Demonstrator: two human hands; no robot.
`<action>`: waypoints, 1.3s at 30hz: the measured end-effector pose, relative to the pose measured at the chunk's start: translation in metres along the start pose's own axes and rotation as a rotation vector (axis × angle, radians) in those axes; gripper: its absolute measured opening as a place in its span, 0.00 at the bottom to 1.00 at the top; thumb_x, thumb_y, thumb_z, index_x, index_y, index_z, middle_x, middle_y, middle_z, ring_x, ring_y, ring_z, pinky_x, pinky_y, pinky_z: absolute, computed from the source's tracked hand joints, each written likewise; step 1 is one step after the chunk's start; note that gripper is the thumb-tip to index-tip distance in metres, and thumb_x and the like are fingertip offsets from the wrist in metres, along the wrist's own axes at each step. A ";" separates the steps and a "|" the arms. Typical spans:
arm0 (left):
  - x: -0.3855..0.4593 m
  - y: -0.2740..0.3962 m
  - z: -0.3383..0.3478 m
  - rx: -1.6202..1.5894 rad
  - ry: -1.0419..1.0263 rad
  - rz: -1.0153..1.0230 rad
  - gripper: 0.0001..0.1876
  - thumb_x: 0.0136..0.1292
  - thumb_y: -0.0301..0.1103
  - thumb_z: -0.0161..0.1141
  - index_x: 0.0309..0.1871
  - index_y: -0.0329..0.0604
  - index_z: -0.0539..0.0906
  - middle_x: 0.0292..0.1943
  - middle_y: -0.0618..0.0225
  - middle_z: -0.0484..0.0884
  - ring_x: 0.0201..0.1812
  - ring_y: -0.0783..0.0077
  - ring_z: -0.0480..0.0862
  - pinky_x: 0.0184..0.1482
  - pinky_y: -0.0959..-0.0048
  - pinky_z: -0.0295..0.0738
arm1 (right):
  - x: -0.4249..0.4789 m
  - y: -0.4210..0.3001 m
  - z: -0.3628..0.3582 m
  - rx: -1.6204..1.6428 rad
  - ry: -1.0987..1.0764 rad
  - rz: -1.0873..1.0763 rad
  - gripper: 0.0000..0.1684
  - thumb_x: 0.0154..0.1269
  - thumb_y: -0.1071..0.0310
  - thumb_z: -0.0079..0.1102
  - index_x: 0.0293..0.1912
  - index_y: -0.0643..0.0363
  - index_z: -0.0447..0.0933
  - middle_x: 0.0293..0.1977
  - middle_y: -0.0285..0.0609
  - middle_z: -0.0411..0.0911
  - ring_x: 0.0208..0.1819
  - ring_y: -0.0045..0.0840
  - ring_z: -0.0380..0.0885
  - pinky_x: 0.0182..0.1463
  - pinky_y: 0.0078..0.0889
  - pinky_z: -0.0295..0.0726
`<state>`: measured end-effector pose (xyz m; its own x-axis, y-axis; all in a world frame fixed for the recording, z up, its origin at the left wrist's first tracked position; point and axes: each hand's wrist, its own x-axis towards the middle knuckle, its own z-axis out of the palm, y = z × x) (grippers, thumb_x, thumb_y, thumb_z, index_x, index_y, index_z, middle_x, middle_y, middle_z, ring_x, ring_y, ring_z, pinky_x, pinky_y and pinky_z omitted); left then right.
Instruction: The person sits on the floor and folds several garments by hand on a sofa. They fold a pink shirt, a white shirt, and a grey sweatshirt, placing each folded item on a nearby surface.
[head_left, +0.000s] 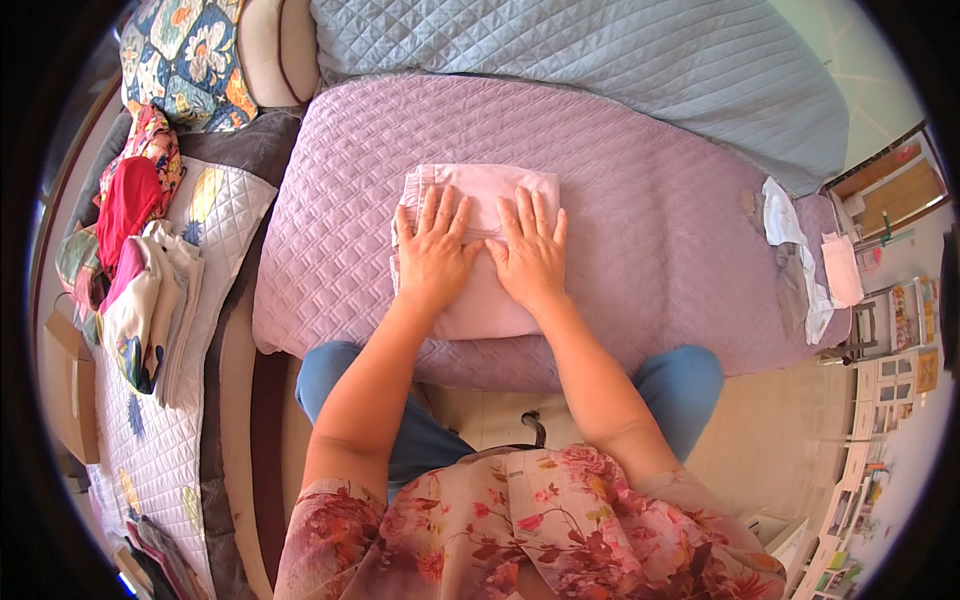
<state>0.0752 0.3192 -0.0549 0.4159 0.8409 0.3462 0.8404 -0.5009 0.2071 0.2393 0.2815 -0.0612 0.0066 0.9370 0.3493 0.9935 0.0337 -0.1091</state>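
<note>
A folded pale pink garment (480, 307) with a gathered elastic edge at its left lies on a purple quilted cover (600, 150) in front of me. My left hand (437, 251) presses flat on the left half of the cloth, fingers apart and pointing away from me. On the right half, my right hand (531, 251) rests palm down with its fingers spread. The two thumbs almost meet near the middle of the garment. Neither hand grips anything.
To the left, a white quilted cover (225, 202) holds a pile of clothes (150, 300) and a cardboard box (71, 382). A flowered cushion (187, 60) sits at the far left. Beyond lies a blue quilted cover (600, 60). White and grey cloths (795, 262) lie at the right end.
</note>
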 end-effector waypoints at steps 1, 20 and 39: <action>0.001 -0.001 0.005 0.002 0.033 0.004 0.34 0.69 0.52 0.56 0.75 0.47 0.69 0.79 0.60 0.62 0.82 0.57 0.54 0.78 0.35 0.39 | 0.000 0.001 0.003 0.002 0.009 0.004 0.39 0.71 0.46 0.56 0.75 0.49 0.62 0.79 0.45 0.54 0.80 0.40 0.50 0.79 0.64 0.45; -0.088 0.034 -0.008 -0.279 0.515 -0.307 0.45 0.60 0.39 0.69 0.78 0.39 0.59 0.77 0.40 0.58 0.80 0.47 0.52 0.79 0.43 0.41 | -0.023 0.047 0.027 0.501 0.255 0.103 0.41 0.68 0.52 0.62 0.75 0.55 0.61 0.75 0.52 0.59 0.78 0.47 0.54 0.79 0.52 0.53; -0.143 0.080 0.006 -2.022 0.333 -1.123 0.24 0.68 0.32 0.65 0.65 0.40 0.74 0.60 0.60 0.80 0.59 0.60 0.80 0.66 0.55 0.73 | -0.141 0.018 -0.028 1.967 -0.342 0.984 0.28 0.61 0.71 0.64 0.61 0.63 0.73 0.53 0.45 0.81 0.54 0.36 0.80 0.59 0.41 0.79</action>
<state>0.0852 0.1599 -0.0930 -0.0185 0.8842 -0.4668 -0.7532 0.2947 0.5881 0.2595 0.1403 -0.0861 0.0501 0.8722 -0.4866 -0.6386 -0.3466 -0.6871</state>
